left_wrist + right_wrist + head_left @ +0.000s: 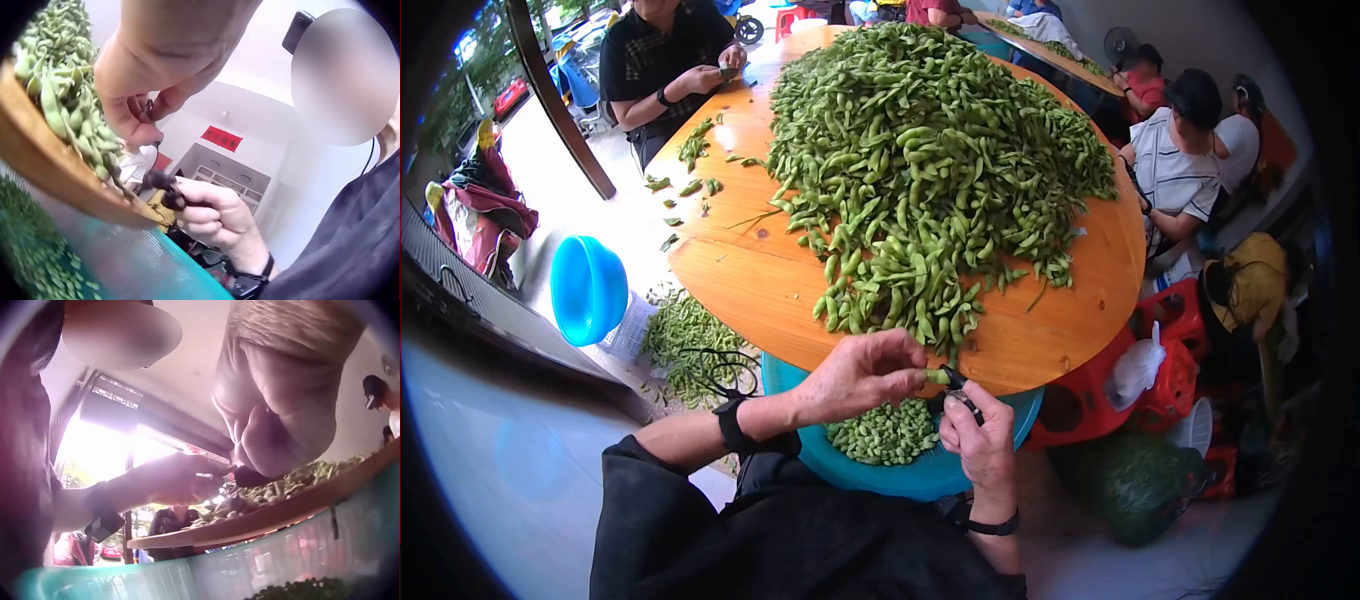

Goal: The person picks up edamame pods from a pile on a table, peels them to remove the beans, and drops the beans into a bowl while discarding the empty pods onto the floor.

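Observation:
My left hand [870, 372] pinches a green edamame pod [937, 376] at the near edge of the round wooden table [750, 270]. My right hand [978, 435] grips small black scissors [956, 390] whose blades meet the pod's tip. Both hands hover over a teal basin [920, 482] holding trimmed pods [885, 432]. A big heap of edamame [930, 160] covers the table. In the left wrist view the right hand [212, 212] curls round the scissors [162, 184] under the left hand [144, 94]. The right wrist view shows the right hand [281, 406] close up and the left hand [181, 478] beyond.
A blue bowl [587, 288], loose pods [685, 340] and a spare pair of black scissors [722, 370] lie at lower left. Other people sit around the table. Red stools [1140, 380] and a green bag [1135, 485] stand on the right.

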`<state>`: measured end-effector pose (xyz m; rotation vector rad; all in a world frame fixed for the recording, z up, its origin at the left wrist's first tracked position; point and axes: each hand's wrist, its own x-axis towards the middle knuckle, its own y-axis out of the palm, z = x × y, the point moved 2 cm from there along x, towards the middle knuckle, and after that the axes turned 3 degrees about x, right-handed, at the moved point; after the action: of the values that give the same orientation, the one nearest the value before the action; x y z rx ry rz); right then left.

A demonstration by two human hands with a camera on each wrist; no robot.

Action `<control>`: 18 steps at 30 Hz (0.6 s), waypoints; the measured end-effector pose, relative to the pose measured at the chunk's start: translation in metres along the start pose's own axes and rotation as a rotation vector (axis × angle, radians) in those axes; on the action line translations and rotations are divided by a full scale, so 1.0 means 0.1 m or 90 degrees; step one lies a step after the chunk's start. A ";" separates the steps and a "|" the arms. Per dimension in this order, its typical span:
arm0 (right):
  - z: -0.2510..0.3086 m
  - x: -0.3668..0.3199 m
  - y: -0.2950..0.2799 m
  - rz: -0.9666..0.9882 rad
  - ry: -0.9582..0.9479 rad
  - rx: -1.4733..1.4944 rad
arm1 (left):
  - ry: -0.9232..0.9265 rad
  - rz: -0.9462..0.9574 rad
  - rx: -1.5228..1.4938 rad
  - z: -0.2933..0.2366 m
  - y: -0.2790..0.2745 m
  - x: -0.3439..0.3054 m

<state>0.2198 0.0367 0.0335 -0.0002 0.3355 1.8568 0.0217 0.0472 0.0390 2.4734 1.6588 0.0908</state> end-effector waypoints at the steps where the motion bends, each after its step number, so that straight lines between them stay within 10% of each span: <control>1: -0.03 0.00 0.04 0.027 0.032 0.104 | 0.005 -0.035 -0.013 0.06 0.06 -0.06; 9: -0.11 -0.01 0.10 0.072 0.102 0.245 | 0.252 -0.249 0.265 0.25 0.25 -0.20; 18: -0.10 -0.04 0.14 0.062 0.030 0.140 | 0.307 -0.225 0.264 0.29 0.24 -0.26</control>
<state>0.2061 0.0264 0.0276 0.1251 0.5802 1.9090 0.0380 0.0116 0.0159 2.5187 2.5200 0.3573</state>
